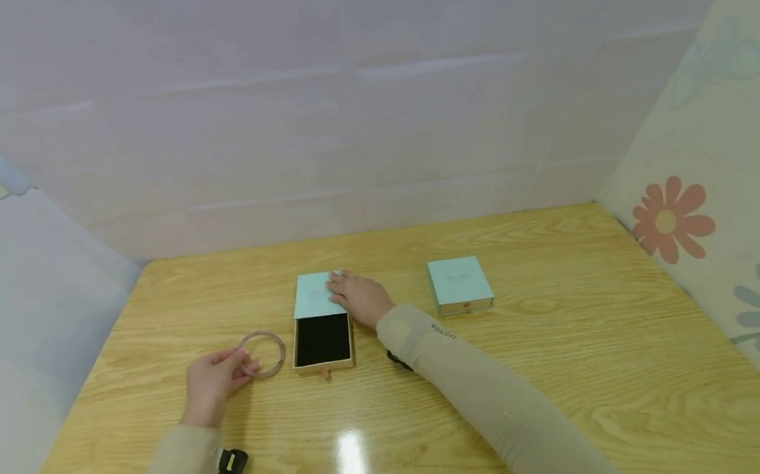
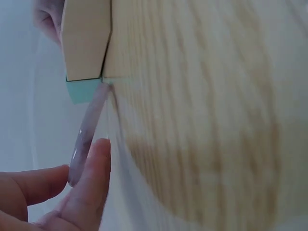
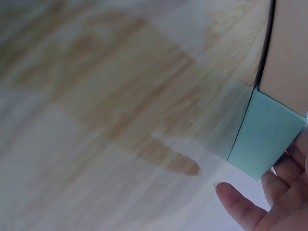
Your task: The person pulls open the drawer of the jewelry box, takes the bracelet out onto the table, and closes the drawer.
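My left hand [image 1: 212, 384] pinches a pale, purplish translucent bangle [image 1: 240, 345] between thumb and fingers, just left of an open drawer box. In the left wrist view the bangle [image 2: 85, 137] shows edge-on between the fingertips. The box has a light mint sleeve [image 1: 311, 294] and a pulled-out drawer [image 1: 324, 366] lined with a black pad [image 1: 323, 340]; a small tab hangs at its front. My right hand [image 1: 361, 296] rests on top of the sleeve, fingers extended. In the right wrist view its thumb [image 3: 238, 204] stands apart from the sleeve [image 3: 264, 132].
A second mint box [image 1: 459, 283], closed, stands to the right on the wooden table [image 1: 565, 371]. A pale wall [image 1: 357, 120] rises behind the table, with printed side panels at left and right. A black wrist device [image 1: 233, 464] sits beside the left sleeve.
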`<action>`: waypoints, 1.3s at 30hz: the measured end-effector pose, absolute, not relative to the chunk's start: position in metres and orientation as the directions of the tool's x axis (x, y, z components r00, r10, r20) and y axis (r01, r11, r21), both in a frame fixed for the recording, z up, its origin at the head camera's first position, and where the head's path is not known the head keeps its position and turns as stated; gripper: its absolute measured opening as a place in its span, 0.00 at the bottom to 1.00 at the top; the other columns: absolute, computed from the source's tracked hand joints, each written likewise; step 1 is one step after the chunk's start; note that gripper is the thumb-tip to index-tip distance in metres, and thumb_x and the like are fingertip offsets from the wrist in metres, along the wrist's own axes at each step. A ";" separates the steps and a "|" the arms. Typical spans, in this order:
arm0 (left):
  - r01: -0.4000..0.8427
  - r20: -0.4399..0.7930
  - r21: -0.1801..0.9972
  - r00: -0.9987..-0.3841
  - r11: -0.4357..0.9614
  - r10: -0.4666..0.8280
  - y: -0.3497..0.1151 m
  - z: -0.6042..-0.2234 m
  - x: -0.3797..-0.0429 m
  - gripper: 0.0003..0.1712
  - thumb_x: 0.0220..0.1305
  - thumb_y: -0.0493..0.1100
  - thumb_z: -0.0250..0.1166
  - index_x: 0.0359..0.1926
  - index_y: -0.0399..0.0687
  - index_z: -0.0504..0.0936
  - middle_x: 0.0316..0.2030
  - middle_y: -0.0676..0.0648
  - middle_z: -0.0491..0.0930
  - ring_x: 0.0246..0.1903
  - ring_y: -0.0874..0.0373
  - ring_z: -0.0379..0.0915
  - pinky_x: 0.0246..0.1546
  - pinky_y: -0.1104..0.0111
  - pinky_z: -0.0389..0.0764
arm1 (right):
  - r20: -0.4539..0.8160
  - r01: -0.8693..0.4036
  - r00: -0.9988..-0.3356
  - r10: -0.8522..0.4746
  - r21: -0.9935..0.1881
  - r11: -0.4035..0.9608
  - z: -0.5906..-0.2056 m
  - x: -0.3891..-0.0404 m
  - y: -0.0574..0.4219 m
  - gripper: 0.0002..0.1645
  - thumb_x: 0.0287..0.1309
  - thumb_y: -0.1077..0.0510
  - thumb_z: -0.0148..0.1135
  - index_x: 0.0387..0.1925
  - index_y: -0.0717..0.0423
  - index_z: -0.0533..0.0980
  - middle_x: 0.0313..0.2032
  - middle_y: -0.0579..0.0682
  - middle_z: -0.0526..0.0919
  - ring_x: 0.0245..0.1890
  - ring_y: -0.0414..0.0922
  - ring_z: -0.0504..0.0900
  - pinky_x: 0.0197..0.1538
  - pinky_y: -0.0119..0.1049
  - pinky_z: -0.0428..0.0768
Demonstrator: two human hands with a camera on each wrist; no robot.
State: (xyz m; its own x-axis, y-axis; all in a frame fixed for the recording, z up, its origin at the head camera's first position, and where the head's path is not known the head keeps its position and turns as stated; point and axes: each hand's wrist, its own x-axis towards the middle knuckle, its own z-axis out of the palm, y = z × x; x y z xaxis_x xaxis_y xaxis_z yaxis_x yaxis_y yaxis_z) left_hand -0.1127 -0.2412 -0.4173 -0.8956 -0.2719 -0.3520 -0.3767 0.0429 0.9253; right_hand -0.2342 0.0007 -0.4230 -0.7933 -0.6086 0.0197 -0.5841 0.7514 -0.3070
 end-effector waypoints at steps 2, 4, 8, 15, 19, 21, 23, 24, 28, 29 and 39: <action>-0.385 -0.352 0.920 -0.897 0.079 -0.267 -0.243 -0.417 -0.115 0.22 0.72 0.33 0.53 0.56 0.13 0.66 0.28 0.47 0.82 0.27 0.63 0.82 0.34 0.72 0.83 | 0.021 -0.585 -0.791 -0.611 -0.315 0.747 -0.423 -0.235 0.001 0.26 0.73 0.51 0.47 0.67 0.56 0.68 0.69 0.51 0.64 0.70 0.48 0.60 0.67 0.39 0.64; -0.391 -0.352 0.913 -0.897 0.111 -0.268 -0.244 -0.417 -0.117 0.21 0.72 0.33 0.53 0.54 0.13 0.68 0.27 0.47 0.82 0.26 0.63 0.81 0.32 0.72 0.83 | 0.020 -0.586 -0.790 -0.613 -0.321 0.744 -0.423 -0.235 0.001 0.26 0.73 0.51 0.47 0.67 0.56 0.68 0.69 0.52 0.64 0.70 0.48 0.59 0.67 0.40 0.64; -0.398 -0.346 0.899 -0.901 0.181 -0.261 -0.245 -0.416 -0.120 0.20 0.72 0.34 0.53 0.51 0.13 0.70 0.26 0.47 0.82 0.24 0.63 0.81 0.29 0.72 0.83 | 0.014 -0.577 -0.796 -0.605 -0.320 0.751 -0.425 -0.237 0.002 0.26 0.73 0.50 0.47 0.67 0.55 0.68 0.69 0.51 0.63 0.71 0.48 0.59 0.68 0.39 0.64; -0.389 -0.316 0.855 -0.915 0.344 -0.250 -0.245 -0.415 -0.125 0.19 0.72 0.34 0.52 0.49 0.15 0.73 0.27 0.43 0.83 0.23 0.61 0.80 0.25 0.70 0.83 | 0.013 -0.575 -0.797 -0.604 -0.321 0.753 -0.429 -0.240 0.002 0.26 0.74 0.49 0.46 0.68 0.54 0.67 0.70 0.50 0.63 0.71 0.47 0.58 0.68 0.39 0.62; -0.360 -0.284 0.811 -0.931 0.460 -0.229 -0.243 -0.415 -0.127 0.17 0.71 0.34 0.52 0.46 0.17 0.76 0.25 0.41 0.83 0.20 0.58 0.79 0.22 0.69 0.82 | 0.008 -0.571 -0.800 -0.601 -0.319 0.756 -0.429 -0.239 0.001 0.27 0.73 0.49 0.46 0.68 0.54 0.67 0.70 0.50 0.62 0.71 0.47 0.57 0.68 0.39 0.62; -0.353 -0.277 0.795 -0.935 0.493 -0.222 -0.243 -0.415 -0.128 0.17 0.71 0.34 0.52 0.46 0.17 0.76 0.24 0.41 0.82 0.19 0.57 0.79 0.21 0.69 0.81 | 0.012 -0.571 -0.800 -0.600 -0.321 0.755 -0.429 -0.239 0.001 0.27 0.73 0.49 0.47 0.68 0.54 0.67 0.70 0.50 0.63 0.71 0.47 0.58 0.68 0.39 0.63; -0.355 -0.279 0.778 -0.934 0.519 -0.221 -0.242 -0.415 -0.129 0.16 0.71 0.33 0.52 0.45 0.18 0.75 0.24 0.41 0.81 0.18 0.57 0.79 0.20 0.70 0.81 | 0.013 -0.574 -0.798 -0.603 -0.323 0.753 -0.429 -0.239 0.001 0.27 0.73 0.49 0.47 0.68 0.54 0.67 0.70 0.50 0.63 0.71 0.47 0.58 0.68 0.39 0.63; -0.354 -0.279 0.768 -0.935 0.533 -0.219 -0.242 -0.415 -0.130 0.16 0.70 0.33 0.53 0.45 0.17 0.75 0.23 0.41 0.81 0.18 0.58 0.78 0.20 0.70 0.81 | 0.014 -0.575 -0.797 -0.604 -0.323 0.752 -0.429 -0.239 0.000 0.27 0.73 0.49 0.47 0.68 0.54 0.67 0.70 0.50 0.63 0.71 0.47 0.58 0.68 0.39 0.63; -0.358 -0.282 0.727 -0.934 0.586 -0.220 -0.242 -0.415 -0.130 0.14 0.69 0.32 0.53 0.44 0.17 0.75 0.21 0.42 0.80 0.16 0.59 0.76 0.18 0.71 0.79 | 0.017 -0.581 -0.794 -0.608 -0.316 0.750 -0.430 -0.238 0.000 0.27 0.73 0.49 0.46 0.68 0.54 0.67 0.70 0.50 0.63 0.71 0.47 0.58 0.68 0.39 0.63; -0.357 -0.280 0.718 -0.934 0.597 -0.222 -0.242 -0.415 -0.130 0.14 0.69 0.32 0.54 0.43 0.17 0.75 0.20 0.42 0.80 0.15 0.60 0.76 0.17 0.71 0.78 | 0.018 -0.581 -0.794 -0.608 -0.316 0.750 -0.430 -0.238 0.000 0.27 0.73 0.49 0.46 0.68 0.54 0.67 0.70 0.50 0.63 0.71 0.47 0.58 0.68 0.39 0.63; -0.352 -0.274 0.643 -0.935 0.680 -0.225 -0.242 -0.416 -0.132 0.10 0.67 0.31 0.56 0.38 0.21 0.75 0.19 0.42 0.77 0.15 0.59 0.73 0.17 0.70 0.73 | 0.015 -0.583 -0.792 -0.610 -0.315 0.749 -0.429 -0.238 0.001 0.27 0.73 0.49 0.46 0.68 0.55 0.67 0.70 0.50 0.63 0.71 0.47 0.58 0.68 0.39 0.63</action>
State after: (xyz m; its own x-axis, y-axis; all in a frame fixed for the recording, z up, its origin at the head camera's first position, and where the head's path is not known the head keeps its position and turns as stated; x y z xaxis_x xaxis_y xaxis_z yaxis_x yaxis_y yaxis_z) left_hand -0.1323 -0.2420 -0.4165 -0.9349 -0.2250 -0.2745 -0.3524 0.6795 0.6434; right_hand -0.2380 0.0013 -0.4291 -0.7919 -0.6104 0.0149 -0.5831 0.7488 -0.3152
